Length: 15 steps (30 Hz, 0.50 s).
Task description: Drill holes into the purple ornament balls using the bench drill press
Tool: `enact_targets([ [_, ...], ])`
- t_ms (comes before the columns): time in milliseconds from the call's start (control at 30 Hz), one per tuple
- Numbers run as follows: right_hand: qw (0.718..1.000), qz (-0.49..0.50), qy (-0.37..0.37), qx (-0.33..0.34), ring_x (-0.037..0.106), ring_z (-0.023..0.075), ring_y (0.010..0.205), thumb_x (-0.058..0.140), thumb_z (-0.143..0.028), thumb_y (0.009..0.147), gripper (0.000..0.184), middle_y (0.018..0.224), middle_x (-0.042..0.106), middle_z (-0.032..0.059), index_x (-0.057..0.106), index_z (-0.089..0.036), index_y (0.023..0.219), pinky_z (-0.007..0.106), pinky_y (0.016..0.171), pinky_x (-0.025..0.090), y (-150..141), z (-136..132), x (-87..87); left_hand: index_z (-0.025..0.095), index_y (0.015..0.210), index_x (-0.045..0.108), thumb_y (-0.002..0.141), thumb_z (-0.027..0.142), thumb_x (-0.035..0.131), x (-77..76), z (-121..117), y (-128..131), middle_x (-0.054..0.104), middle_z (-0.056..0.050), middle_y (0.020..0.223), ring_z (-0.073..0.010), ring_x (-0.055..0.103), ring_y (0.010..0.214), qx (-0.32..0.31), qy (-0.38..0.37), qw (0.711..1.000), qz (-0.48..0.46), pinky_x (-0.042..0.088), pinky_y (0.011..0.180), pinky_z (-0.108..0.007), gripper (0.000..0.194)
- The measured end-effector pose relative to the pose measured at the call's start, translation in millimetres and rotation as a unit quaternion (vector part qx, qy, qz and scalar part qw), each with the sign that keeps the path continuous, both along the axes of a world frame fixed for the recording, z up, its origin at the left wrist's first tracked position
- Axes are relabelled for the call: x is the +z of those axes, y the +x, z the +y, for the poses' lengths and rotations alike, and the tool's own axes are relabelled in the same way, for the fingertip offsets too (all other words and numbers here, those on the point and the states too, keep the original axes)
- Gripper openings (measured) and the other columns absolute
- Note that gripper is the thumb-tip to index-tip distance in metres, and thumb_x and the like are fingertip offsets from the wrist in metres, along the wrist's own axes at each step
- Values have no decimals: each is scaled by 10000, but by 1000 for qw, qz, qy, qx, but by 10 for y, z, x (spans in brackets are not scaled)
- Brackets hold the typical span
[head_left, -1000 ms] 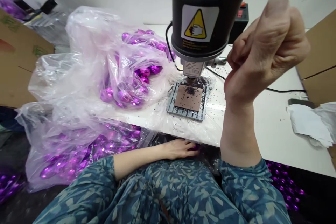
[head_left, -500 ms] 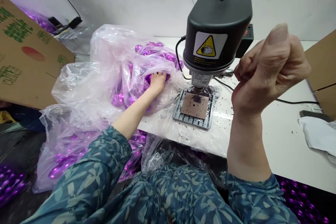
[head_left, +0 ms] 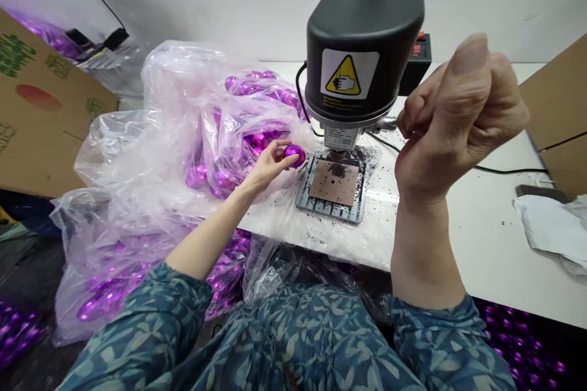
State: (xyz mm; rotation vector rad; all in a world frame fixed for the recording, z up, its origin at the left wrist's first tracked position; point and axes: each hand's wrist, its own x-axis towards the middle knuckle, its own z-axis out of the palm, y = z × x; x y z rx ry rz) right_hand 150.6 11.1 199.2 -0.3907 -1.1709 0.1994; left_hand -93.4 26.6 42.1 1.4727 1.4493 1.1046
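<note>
Between the thumb and fingers of my left hand (head_left: 271, 165) is a shiny purple mirrored ball (head_left: 295, 156), held just left of a black drill press (head_left: 364, 43). More such balls (head_left: 261, 134) lie behind it in a clear plastic bag (head_left: 178, 110). My right hand (head_left: 463, 116) is closed around the lever (head_left: 385, 125) on the press's right side; the grip itself is mostly hidden. Under the press head, a brown square board (head_left: 334, 186) with a small dark hole lies on the slotted metal base (head_left: 330, 211), strewn with dark shavings.
Cardboard boxes stand at the left (head_left: 41, 110) and right (head_left: 559, 110). A black cable (head_left: 499, 169) crosses the white table (head_left: 477, 226), where crumpled white paper (head_left: 550, 226) lies at the right. Bagged purple balls (head_left: 110, 293) hang below the table's left edge.
My left hand has come out of the bag of balls, moving toward the press with one purple ball. My right hand stays on the lever. The whole view has shifted slightly.
</note>
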Motion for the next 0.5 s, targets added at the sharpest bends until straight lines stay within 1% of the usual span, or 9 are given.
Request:
enact_targets([
  [33,1000,-6,-5,-11,337,73,432,621,-518,949,523,522,335,-55,348,-227,612,327,466,263,-4,-6,1,178,1303,637,847,589,847,-54,-79,71,787,-151,1193,-289,783,1022,-30,-16,996,-82,650,876,-449,648],
  [67,1000,-14,-13,-23,333,78,435,602,-542,953,532,523,332,-54,326,-232,620,330,474,277,-5,-9,0,182,1284,648,837,634,845,-111,-138,148,790,-147,1207,-276,788,1022,-51,-26,988,-144,657,870,-435,665],
  [133,998,-28,-22,-43,322,83,437,558,-580,962,544,523,322,-53,288,-240,635,332,482,296,-1,-6,-9,183,1246,669,805,662,870,-219,-197,303,795,-143,1232,-265,792,1045,-71,-32,975,-206,663,879,-413,682],
  [233,997,-48,-19,-65,319,82,430,508,-574,991,532,524,316,-52,270,-240,652,323,467,300,14,15,-40,182,1243,676,783,672,891,-344,-185,495,799,-143,1254,-276,790,1093,-74,-21,974,-214,664,898,-409,706],
  [367,992,-66,-34,-102,321,97,421,451,-613,996,526,517,303,-51,280,-249,658,334,455,319,14,18,-65,190,1257,666,748,672,917,-454,-125,635,800,-142,1266,-286,778,1162,-80,9,977,-199,634,1027,-449,745],
  [433,993,-55,-44,-96,313,109,424,462,-641,975,538,512,288,-49,276,-255,649,353,461,321,2,0,-59,195,1257,663,757,658,916,-495,-108,669,800,-138,1259,-286,775,1169,-86,21,979,-184,623,1049,-458,727],
  [500,996,-40,-41,-74,301,114,424,506,-633,952,542,505,282,-50,280,-256,636,365,468,313,-9,-17,-46,197,1254,661,767,646,911,-521,-100,694,799,-134,1250,-285,774,1165,-91,28,981,-167,623,1039,-453,709],
])
